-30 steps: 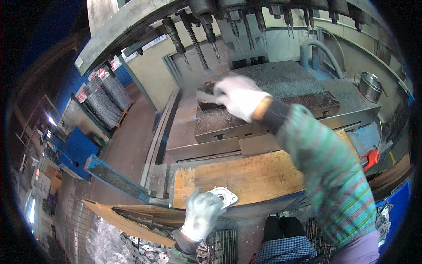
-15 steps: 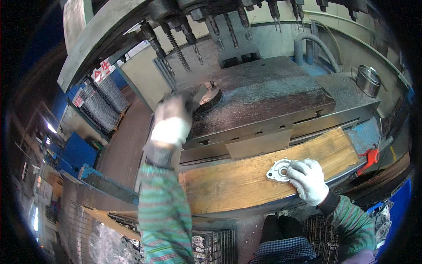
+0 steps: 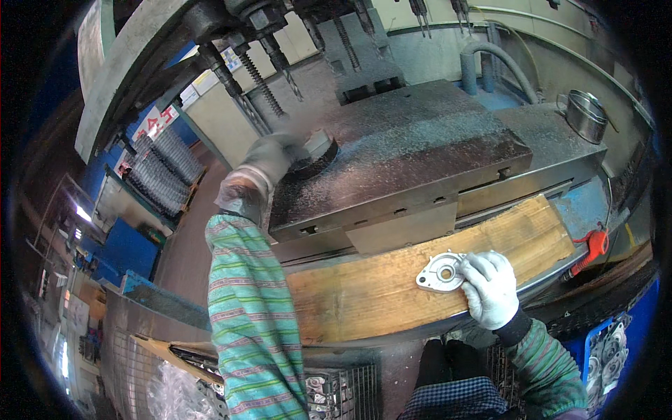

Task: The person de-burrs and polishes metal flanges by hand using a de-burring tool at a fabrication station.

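White glove fabric is covering the right hand [image 3: 492,290] in the head view, and its bent fingers are gripping the right end of a silver metal part [image 3: 432,274]. That part, a pointed flange with a round opening, is lying on a wooden board [image 3: 364,301] along the front of the machine. Farther up and to the left, the left hand [image 3: 266,164] is reaching, blurred, to a dark round fixture [image 3: 318,165] at the left end of a steel machine table [image 3: 420,154]; whether its fingers are closing on anything, I cannot tell. Several drill bits [image 3: 290,82] are hanging above the table's left end. Pale chips are lying scattered over the steel. To the right, a metal mug [image 3: 586,120] is standing near the back wall, and a red-handled tool [image 3: 595,246] is resting just beyond the board's right end. Below, at the lower right, a blue bin [image 3: 586,350] is holding more metal castings [image 3: 613,353], while clear plastic wrap [image 3: 175,392] is bunching up at the lower left.
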A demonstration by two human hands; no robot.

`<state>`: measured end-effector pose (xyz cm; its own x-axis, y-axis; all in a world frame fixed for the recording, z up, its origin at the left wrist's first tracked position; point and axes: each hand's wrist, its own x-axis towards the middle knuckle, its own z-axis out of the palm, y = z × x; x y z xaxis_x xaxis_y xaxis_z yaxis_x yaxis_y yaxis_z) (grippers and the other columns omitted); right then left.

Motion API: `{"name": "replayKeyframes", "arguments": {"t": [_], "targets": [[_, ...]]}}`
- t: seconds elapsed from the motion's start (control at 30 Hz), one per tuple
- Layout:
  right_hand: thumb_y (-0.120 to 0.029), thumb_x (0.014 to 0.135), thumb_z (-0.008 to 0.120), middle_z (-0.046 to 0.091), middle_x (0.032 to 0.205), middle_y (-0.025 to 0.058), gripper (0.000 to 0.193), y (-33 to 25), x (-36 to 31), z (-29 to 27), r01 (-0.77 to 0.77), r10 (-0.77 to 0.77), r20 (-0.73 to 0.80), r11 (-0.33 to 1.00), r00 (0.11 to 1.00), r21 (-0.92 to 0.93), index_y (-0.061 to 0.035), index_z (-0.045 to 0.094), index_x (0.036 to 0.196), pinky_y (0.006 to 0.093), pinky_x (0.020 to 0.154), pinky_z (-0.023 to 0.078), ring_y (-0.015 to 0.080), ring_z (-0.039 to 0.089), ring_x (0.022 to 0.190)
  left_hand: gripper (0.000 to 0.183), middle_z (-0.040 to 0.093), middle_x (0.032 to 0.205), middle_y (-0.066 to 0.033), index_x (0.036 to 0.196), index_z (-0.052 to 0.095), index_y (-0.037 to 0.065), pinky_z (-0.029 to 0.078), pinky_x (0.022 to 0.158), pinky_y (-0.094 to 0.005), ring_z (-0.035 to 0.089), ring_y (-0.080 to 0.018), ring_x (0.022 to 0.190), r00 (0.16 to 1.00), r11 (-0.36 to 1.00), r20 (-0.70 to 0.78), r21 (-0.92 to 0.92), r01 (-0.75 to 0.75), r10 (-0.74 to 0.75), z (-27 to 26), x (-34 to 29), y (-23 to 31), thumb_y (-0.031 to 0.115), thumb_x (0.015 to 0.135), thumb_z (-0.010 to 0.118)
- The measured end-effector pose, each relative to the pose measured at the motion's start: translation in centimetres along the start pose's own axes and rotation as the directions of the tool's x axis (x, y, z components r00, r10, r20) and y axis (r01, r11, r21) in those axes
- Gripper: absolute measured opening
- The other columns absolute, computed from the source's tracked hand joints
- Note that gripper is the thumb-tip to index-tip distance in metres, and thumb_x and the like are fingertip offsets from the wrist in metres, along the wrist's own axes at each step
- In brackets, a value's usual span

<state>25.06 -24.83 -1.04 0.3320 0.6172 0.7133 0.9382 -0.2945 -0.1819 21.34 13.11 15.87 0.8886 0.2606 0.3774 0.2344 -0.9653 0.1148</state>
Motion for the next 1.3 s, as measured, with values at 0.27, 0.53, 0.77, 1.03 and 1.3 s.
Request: {"name": "replayKeyframes", "arguments": {"t": [0.27, 0.53, 0.77, 1.03, 1.3], "targets": [[-0.013, 0.069, 0.062, 0.057, 0.097, 0.0105, 0.03, -0.4, -0.1, -0.2, 0.0, -0.001, 0.047, 1.0, 0.999, 0.022, -0.0047, 0.055, 0.097, 0.0409, 0.081, 0.041, 0.0285, 0.053, 0.086, 0.029, 0.063, 0.093, -0.0128, 0.102, 0.061, 0.006, 0.044, 0.081, -0.0295, 0.06, -0.0235, 0.091, 0.992, 0.993, 0.053, -0.039, 0.114, -0.112, 0.0, -0.4, -1.1, 0.02, 0.077, 0.064], [-0.01, 0.072, 0.06, 0.054, 0.1, 0.0145, 0.031, 0.3, -0.9, 0.2, 0.027, -0.027, 0.008, 0.999, 1.0, 0.02, -0.0017, 0.053, 0.101, 0.0412, 0.082, 0.04, 0.0318, 0.052, 0.09, 0.024, 0.063, 0.093, -0.0148, 0.101, 0.062, 0.006, 0.047, 0.077, -0.0304, 0.061, -0.0238, 0.088, 0.917, 0.989, -0.397, -0.113, -0.095, 0.043, -0.6, -5.6, 0.8, 0.011, 0.078, 0.06], [-0.008, 0.073, 0.059, 0.054, 0.098, 0.0146, 0.032, 0.0, -0.9, -0.2, 0.045, -0.043, -0.035, 0.997, 0.998, 0.064, -0.0011, 0.051, 0.103, 0.0401, 0.077, 0.041, 0.0321, 0.052, 0.087, 0.028, 0.062, 0.103, -0.0125, 0.105, 0.061, 0.001, 0.048, 0.081, -0.0274, 0.06, -0.0162, 0.093, 0.908, 0.915, -0.418, -0.353, -0.194, 0.031, 0.0, -15.7, 11.6, 0.008, 0.078, 0.064], [-0.003, 0.072, 0.058, 0.056, 0.09, 0.0172, 0.038, 0.4, -1.5, 0.6, 0.079, -0.053, -0.204, 0.99, 0.977, 0.119, 0.0011, 0.05, 0.109, 0.0416, 0.071, 0.043, 0.0348, 0.054, 0.079, 0.056, 0.052, 0.116, -0.0204, 0.115, 0.05, 0.002, 0.038, 0.093, -0.0392, 0.05, -0.0337, 0.108, 0.939, 0.923, 0.095, -0.24, -0.302, 0.332, 8.5, -16.8, 20.2, 0.036, 0.073, 0.064], [-0.001, 0.073, 0.052, 0.055, 0.092, 0.0194, 0.042, 0.6, -1.9, 1.0, 0.096, -0.05, -0.275, 0.983, 0.96, 0.155, 0.0027, 0.047, 0.115, 0.0418, 0.075, 0.043, 0.0353, 0.053, 0.083, 0.075, 0.055, 0.111, -0.0193, 0.12, 0.046, 0.002, 0.043, 0.085, -0.0394, 0.054, -0.0333, 0.101, 0.916, 0.967, 0.314, -0.128, -0.218, 0.249, 9.4, -14.0, 22.1, 0.048, 0.065, 0.066]]}}
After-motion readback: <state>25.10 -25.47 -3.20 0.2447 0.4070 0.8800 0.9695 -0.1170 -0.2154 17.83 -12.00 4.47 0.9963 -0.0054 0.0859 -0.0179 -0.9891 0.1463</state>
